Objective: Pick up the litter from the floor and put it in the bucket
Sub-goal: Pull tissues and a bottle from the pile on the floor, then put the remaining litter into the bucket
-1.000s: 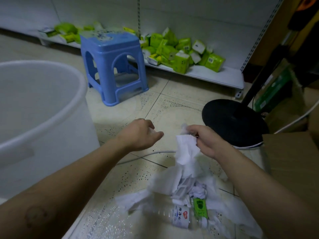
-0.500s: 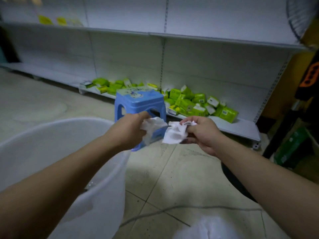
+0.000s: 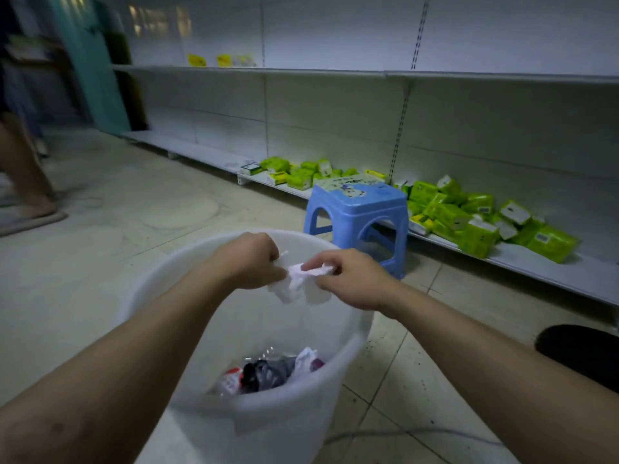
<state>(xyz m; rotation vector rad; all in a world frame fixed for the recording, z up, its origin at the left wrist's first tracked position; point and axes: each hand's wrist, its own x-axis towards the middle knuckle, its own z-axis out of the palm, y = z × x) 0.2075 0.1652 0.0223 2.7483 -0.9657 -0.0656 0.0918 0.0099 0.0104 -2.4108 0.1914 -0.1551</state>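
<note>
A crumpled white tissue (image 3: 296, 284) hangs over the open mouth of the white plastic bucket (image 3: 268, 426). My left hand (image 3: 249, 261) and my right hand (image 3: 348, 279) both pinch it from either side, close together above the bucket's far half. At the bottom of the bucket lies earlier litter (image 3: 268, 371): a dark crumpled wrapper, a white scrap and a red-and-white piece. The litter pile on the floor is out of view.
A blue plastic stool (image 3: 360, 214) stands just beyond the bucket. Green packets (image 3: 469, 216) lie along the low white shelf (image 3: 552, 272). A black round base (image 3: 582, 349) sits at the right. A white cable (image 3: 412, 433) runs across the tiles. Another person's legs (image 3: 20, 169) stand at far left.
I lifted the tissue from the floor pile with my right hand, my left hand took hold too, and both hands carried it left over the bucket. My view swung up from the pile.
</note>
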